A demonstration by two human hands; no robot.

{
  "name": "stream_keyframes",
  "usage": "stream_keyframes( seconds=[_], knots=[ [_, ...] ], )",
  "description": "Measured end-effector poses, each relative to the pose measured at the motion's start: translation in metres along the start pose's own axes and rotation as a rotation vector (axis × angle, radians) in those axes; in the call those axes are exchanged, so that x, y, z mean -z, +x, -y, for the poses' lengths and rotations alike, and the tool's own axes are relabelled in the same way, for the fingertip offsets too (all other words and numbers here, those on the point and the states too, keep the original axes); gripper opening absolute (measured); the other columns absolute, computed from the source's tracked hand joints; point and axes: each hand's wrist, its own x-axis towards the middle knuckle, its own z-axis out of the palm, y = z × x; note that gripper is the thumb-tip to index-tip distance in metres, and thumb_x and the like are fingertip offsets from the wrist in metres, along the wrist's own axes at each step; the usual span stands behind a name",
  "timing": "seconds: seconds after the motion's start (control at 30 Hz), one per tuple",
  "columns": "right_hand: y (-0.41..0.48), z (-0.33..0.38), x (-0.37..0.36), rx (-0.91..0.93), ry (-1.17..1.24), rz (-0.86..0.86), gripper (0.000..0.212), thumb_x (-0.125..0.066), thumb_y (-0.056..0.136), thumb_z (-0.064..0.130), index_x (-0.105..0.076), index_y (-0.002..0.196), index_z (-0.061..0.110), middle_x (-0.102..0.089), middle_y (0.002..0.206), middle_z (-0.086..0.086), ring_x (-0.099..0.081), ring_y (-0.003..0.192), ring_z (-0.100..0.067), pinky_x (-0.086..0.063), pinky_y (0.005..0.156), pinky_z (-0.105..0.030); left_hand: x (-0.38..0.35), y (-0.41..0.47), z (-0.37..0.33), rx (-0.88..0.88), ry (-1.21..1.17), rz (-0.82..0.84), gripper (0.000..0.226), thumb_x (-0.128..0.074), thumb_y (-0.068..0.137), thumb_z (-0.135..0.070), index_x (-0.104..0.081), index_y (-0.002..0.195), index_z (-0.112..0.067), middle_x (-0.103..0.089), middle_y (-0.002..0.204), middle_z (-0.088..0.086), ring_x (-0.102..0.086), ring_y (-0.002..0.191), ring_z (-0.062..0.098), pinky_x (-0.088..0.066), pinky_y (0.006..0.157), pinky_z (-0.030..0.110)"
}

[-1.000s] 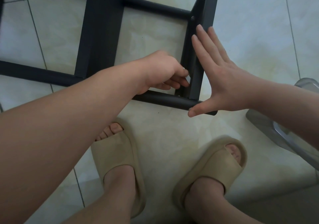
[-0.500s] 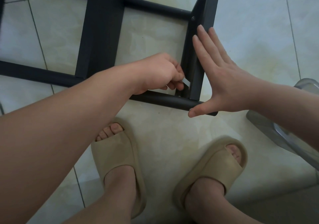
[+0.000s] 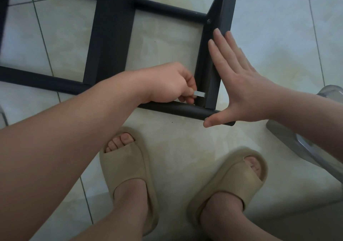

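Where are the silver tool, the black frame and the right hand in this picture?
silver tool [image 3: 200, 93], head view, on its bare shaft.
black frame [image 3: 111, 36], head view, on the wide flat bar.
right hand [image 3: 241, 92], head view, on the back of the hand.

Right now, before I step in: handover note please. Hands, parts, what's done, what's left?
Left hand: its grip pinches a small silver tool, probably a hex key, tip at the near corner joint of the black frame.
Right hand: open, fingers flat against the upright bar, thumb on the round tube.
The frame lies on the tiled floor.
Done: the far joint shows a screw head.
Left: likely finish tightening the near corner; whether it is tight cannot be told.
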Motion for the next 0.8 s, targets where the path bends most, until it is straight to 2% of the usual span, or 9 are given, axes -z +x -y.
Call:
stream_keyframes(
  seconds=[0.1,0.23,0.4,0.53,0.67,0.8],
  knots=[
    [0.0000,-0.0001,-0.0001,-0.003,0.000,0.003,0.149,-0.045,0.056,0.102,0.021,0.158,0.017,0.033,0.164,0.000,0.033,0.149,-0.019,0.006,0.125,-0.047,0.0005,-0.0013,-0.0001,-0.005,0.053,0.013,0.021,-0.060,0.097,-0.012,-0.069,0.081,-0.022,-0.073,0.075,-0.009,-0.062,0.074,0.008,-0.044,0.071,0.025],
    [0.0001,0.0003,-0.0003,-0.002,-0.003,0.003,0.149,-0.045,0.057,0.102,0.021,0.159,0.017,0.032,0.164,0.000,0.033,0.149,-0.019,0.006,0.125,-0.047,0.0018,-0.0031,-0.0010,0.002,0.153,0.039,0.015,-0.064,0.095,-0.021,-0.069,0.082,-0.025,-0.067,0.073,-0.008,-0.058,0.068,0.007,-0.041,0.065,0.027],
    [0.0000,0.0008,-0.0005,-0.003,0.001,0.000,0.148,-0.045,0.056,0.102,0.021,0.158,0.017,0.033,0.164,0.001,0.034,0.149,-0.017,0.007,0.124,-0.046,0.0014,-0.0035,-0.0020,0.019,0.218,0.074,0.012,-0.065,0.095,-0.025,-0.070,0.084,-0.027,-0.065,0.075,-0.008,-0.058,0.072,0.010,-0.041,0.065,0.028],
    [0.0001,0.0020,0.0000,-0.007,-0.011,0.010,0.148,-0.047,0.057,0.101,0.022,0.158,0.017,0.034,0.163,0.001,0.035,0.149,-0.018,0.009,0.123,-0.043,0.0029,-0.0020,0.0018,0.003,0.193,-0.002,0.016,-0.070,0.091,-0.031,-0.070,0.077,-0.038,-0.069,0.079,-0.017,-0.063,0.080,0.005,-0.045,0.072,0.026],
    [-0.0008,0.0030,0.0014,-0.010,-0.079,0.011,0.149,-0.044,0.058,0.102,0.020,0.158,0.013,0.032,0.164,-0.003,0.032,0.150,-0.022,0.013,0.123,-0.043,0.0022,0.0003,0.0042,-0.025,0.165,-0.044,0.014,-0.076,0.087,-0.030,-0.070,0.078,-0.039,-0.071,0.079,-0.019,-0.067,0.083,0.003,-0.052,0.080,0.026],
    [-0.0002,0.0036,0.0051,0.005,-0.144,0.004,0.150,-0.038,0.058,0.103,0.017,0.158,0.006,0.029,0.165,-0.011,0.030,0.151,-0.026,0.015,0.123,-0.042,-0.0020,0.0008,0.0047,-0.051,0.153,-0.067,0.017,-0.070,0.091,-0.027,-0.065,0.080,-0.039,-0.066,0.084,-0.017,-0.062,0.081,0.002,-0.046,0.070,0.022]
  ],
)
